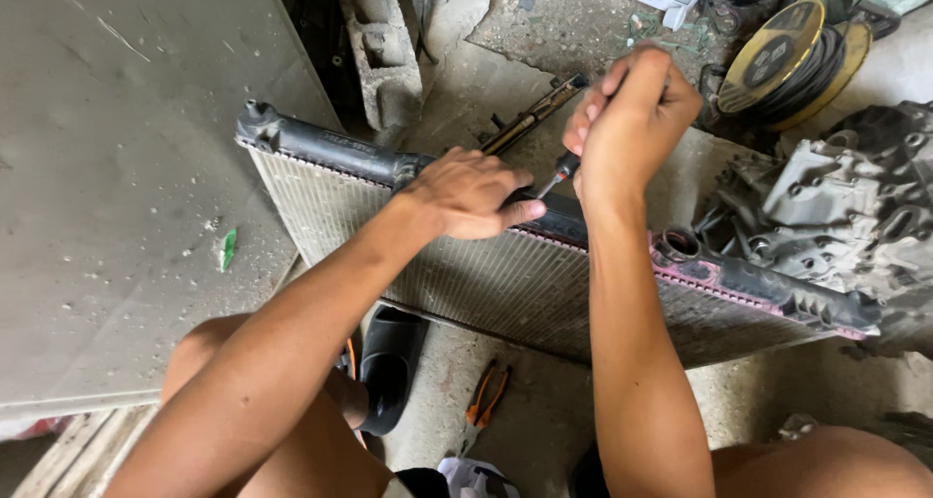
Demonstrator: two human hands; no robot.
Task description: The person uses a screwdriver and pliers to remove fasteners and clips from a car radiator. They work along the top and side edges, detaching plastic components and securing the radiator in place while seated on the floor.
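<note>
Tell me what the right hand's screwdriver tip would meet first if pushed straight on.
Probably the black plastic top tank of the radiator, beside the left hand's fingers; the right hand angles it down-left, though depth is unclear.

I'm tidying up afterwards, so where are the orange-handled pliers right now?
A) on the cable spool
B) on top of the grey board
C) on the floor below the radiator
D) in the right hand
C: the pliers lie on the floor below the radiator, beside a black sandal, in neither hand.
</note>
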